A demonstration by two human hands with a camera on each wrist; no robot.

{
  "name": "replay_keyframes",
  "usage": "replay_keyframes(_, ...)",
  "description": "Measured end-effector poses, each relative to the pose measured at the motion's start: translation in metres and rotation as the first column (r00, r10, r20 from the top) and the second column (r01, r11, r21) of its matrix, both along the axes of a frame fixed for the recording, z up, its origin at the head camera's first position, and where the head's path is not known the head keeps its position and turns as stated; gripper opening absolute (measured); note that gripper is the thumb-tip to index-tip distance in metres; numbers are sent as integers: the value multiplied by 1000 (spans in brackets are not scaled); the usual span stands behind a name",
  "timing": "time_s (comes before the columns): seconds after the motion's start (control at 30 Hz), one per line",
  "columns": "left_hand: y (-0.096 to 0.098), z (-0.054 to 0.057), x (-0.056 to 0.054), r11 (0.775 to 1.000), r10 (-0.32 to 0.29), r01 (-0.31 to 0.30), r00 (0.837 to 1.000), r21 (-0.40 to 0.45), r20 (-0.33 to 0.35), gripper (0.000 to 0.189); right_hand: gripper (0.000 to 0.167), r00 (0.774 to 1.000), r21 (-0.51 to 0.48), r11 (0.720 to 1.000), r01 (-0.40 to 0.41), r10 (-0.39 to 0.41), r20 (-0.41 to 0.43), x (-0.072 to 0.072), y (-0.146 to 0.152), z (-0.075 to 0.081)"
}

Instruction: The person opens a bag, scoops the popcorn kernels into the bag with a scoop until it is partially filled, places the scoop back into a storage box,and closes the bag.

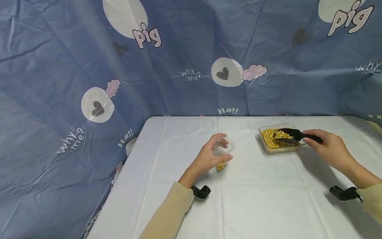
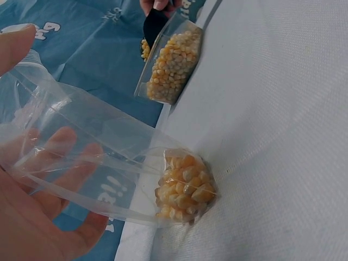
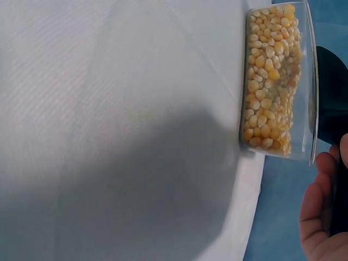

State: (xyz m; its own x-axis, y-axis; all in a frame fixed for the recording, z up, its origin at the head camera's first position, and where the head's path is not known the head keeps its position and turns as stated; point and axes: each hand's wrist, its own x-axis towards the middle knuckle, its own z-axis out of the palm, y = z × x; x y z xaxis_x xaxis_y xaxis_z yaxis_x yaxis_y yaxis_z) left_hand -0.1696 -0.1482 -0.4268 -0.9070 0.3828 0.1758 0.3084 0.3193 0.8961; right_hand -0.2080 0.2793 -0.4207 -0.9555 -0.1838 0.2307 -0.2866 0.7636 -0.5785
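Note:
My left hand holds a clear plastic bag upright near the table's middle, fingers and thumb curled around its open mouth. Corn kernels fill the bottom of the bag, which is at the tablecloth. To the right, my right hand grips the handle of a black scoop. The scoop carries a heap of kernels and is over a clear rectangular container of corn. In the right wrist view the corn shows through the container's side, with the scoop at its rim.
A white cloth covers the table. Behind and to the left hangs a blue printed curtain. Black wrist mounts stick out from both of my wrists.

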Motion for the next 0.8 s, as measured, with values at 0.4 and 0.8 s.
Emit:
replay_keyframes(0.4, 0, -2, -1, 1000, 3, -3, 1000, -10, -3, 74, 38, 1000, -21, 1000, -5, 5, -22, -2, -6, 5)
replay_keyframes(0.8, 1, -5, -2, 1000, -2, 2, 1000, -11, -14, 74, 33, 999, -62, 998, -6, 4, -32, 1, -14, 8)
